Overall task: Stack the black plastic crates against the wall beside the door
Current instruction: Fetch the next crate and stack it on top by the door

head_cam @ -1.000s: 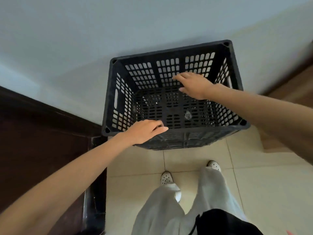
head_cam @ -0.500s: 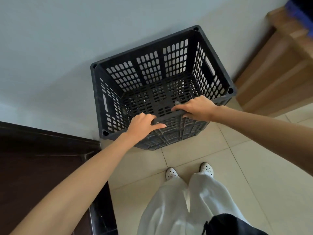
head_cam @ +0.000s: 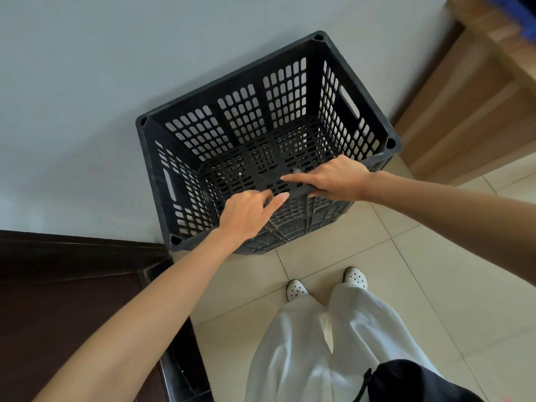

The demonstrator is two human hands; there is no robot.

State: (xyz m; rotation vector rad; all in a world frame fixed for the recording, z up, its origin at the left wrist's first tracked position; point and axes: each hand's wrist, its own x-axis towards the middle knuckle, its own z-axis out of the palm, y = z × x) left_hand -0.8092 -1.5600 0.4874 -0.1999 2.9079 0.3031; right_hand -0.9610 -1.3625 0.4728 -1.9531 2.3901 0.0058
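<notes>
- The black plastic crate (head_cam: 259,105) is a deep square box. Its walls and bottom are pierced with rows of small rounded slots, a long handle slot is cut in the left and in the right wall, and each corner of the thick rim has a round hole.
- It stands with its back side against the smooth pale wall (head_cam: 116,68), just beside the dark brown door (head_cam: 63,300). Whether another crate is under it I cannot tell.
- The left hand (head_cam: 249,216) grasps the near rim. Its fingers bend over the edge and the thumb points to the right, with the forearm stretched out from low left.
- The right hand (head_cam: 333,181) clasps the same rim close by. Its fingers curl under the edge, one finger lies straight along the rim toward the left hand, and the arm reaches in from the right.
- The floor (head_cam: 435,285) is of glossy beige tiles, and light wooden furniture (head_cam: 464,111) stands to the right.
</notes>
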